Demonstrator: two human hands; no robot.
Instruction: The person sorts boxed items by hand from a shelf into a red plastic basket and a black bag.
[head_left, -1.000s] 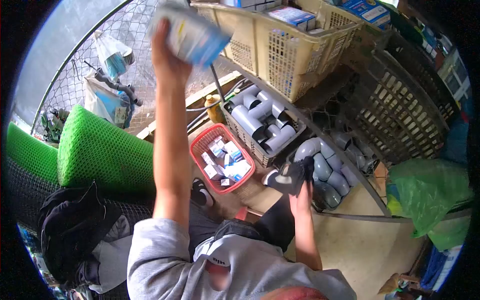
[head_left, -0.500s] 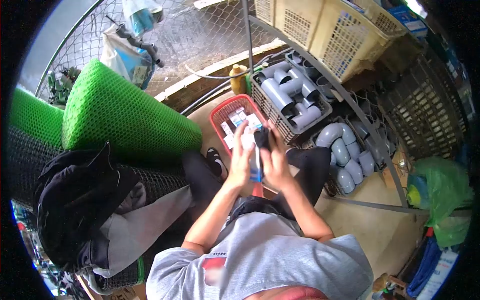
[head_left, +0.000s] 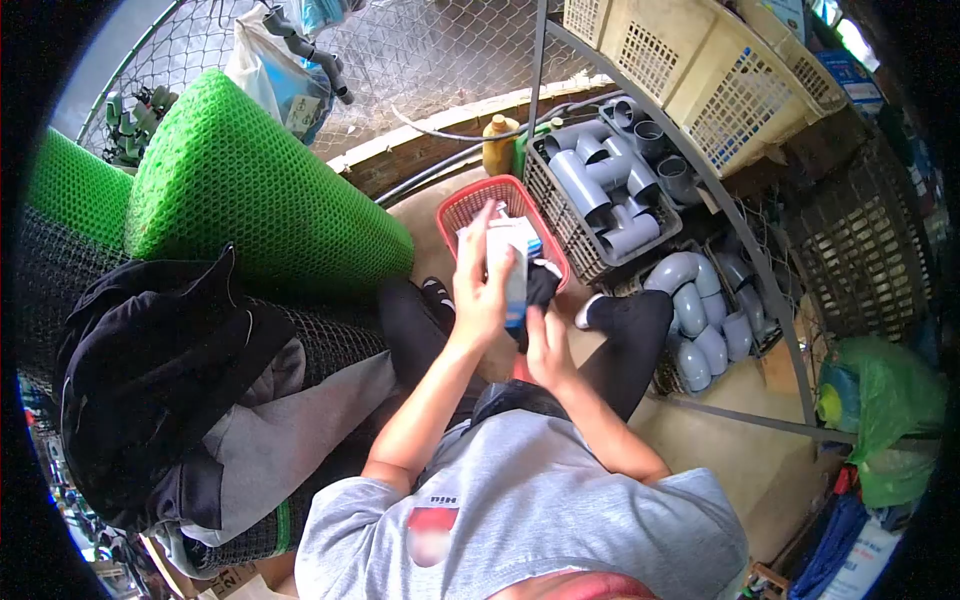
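My left hand [head_left: 482, 290] is closed around a slim white-and-blue box [head_left: 516, 285], which stands lengthwise in front of my lap. My right hand [head_left: 548, 345] is closed at the lower end of a black object [head_left: 542, 286] right beside the box. Whether that object is a cloth, a bag or a solid part is too blurred to tell. Just beyond both hands sits a red plastic basket [head_left: 447, 222] with white small boxes in it, partly hidden by my left hand.
A dark crate [head_left: 577, 247] of grey pipe fittings [head_left: 580, 185] stands right of the basket, with grey elbows [head_left: 690, 300] nearer me. Green mesh rolls [head_left: 270, 190] and a black jacket [head_left: 150, 370] lie left. A yellow bottle [head_left: 499, 146] stands behind; a cream crate [head_left: 700, 80] sits upper right.
My right hand has moved down toward my lap, away from the top of the black object. My left hand stays on the box. The whole view has shifted slightly.
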